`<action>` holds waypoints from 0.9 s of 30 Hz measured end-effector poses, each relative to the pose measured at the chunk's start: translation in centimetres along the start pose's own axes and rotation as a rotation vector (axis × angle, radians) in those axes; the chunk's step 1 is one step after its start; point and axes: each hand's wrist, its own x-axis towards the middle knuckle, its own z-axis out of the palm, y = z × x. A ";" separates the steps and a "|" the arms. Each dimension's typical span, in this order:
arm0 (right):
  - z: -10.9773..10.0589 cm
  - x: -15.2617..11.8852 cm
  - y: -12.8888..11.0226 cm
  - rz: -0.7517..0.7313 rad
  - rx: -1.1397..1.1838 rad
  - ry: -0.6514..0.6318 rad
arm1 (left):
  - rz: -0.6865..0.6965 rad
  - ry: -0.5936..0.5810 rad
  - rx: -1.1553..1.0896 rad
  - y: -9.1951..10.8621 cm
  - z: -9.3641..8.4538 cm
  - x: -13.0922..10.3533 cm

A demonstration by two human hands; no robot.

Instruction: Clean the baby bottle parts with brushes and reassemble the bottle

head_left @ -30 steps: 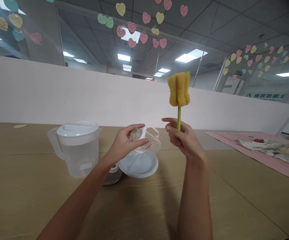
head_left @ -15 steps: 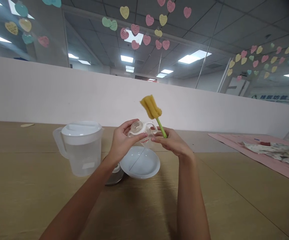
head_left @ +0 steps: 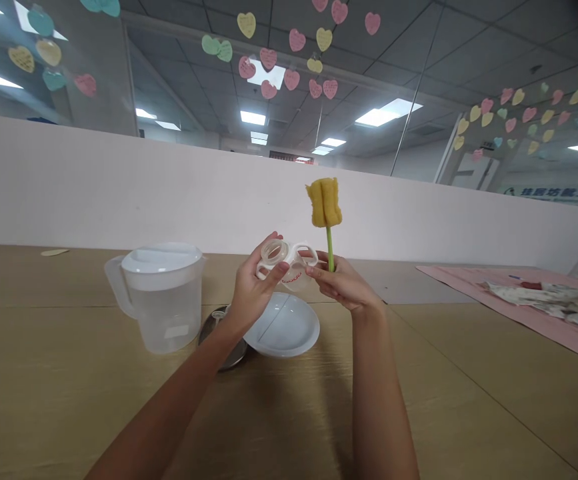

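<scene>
My left hand (head_left: pixel 257 283) is closed around a clear baby bottle (head_left: pixel 296 275) with a white two-handled collar and red lettering. The bottle is tilted, its uncapped mouth facing up and toward me. In my right hand (head_left: pixel 343 283) is a sponge bottle brush (head_left: pixel 325 203), its yellow head upright above a green handle. Fingertips of that hand also touch the bottle's side. Below the bottle stands a white bowl (head_left: pixel 289 340) with a dividing line across it. Partly behind my left forearm lies a dark metal dish (head_left: pixel 233 357) holding small white parts that I cannot make out.
A lidded translucent pitcher (head_left: pixel 169 313) stands on the left of the wooden table (head_left: pixel 289 427). A flat pale piece (head_left: pixel 55 253) lies farther back. On the right, a pink cloth (head_left: pixel 469 287) carries patterned fabric (head_left: pixel 543 300). A white wall (head_left: pixel 169 187) rises behind.
The brush has swung from leaning left to nearly upright, its head moving right and up. The bottle has turned slightly in my left hand. More of the metal dish shows.
</scene>
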 end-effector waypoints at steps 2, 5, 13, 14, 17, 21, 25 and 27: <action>0.0 0.2 0.2 -0.003 0.009 -0.036 | 0.041 -0.010 0.045 0.1 -0.1 -0.1; -0.1 0.3 0.5 0.002 0.019 -0.043 | 0.031 -0.052 0.046 0.2 -0.3 -0.1; -0.5 0.4 1.2 -0.014 0.114 -0.100 | 0.057 -0.117 -0.026 -0.3 -0.6 0.4; -0.5 0.5 1.2 -0.013 0.117 -0.104 | 0.056 -0.119 -0.031 -0.4 -0.5 0.4; -0.6 0.6 1.4 -0.003 0.112 -0.130 | 0.062 -0.081 -0.025 -0.6 -0.3 0.3; -0.1 0.6 1.2 0.003 0.077 -0.139 | 0.045 0.014 -0.006 -0.6 -0.1 0.1; 1.0 0.6 0.6 0.024 -0.117 -0.007 | -0.044 0.068 0.088 -0.8 -1.0 0.6; 1.3 0.5 0.1 0.033 -0.259 0.081 | -0.072 0.074 0.208 -0.8 -1.8 1.1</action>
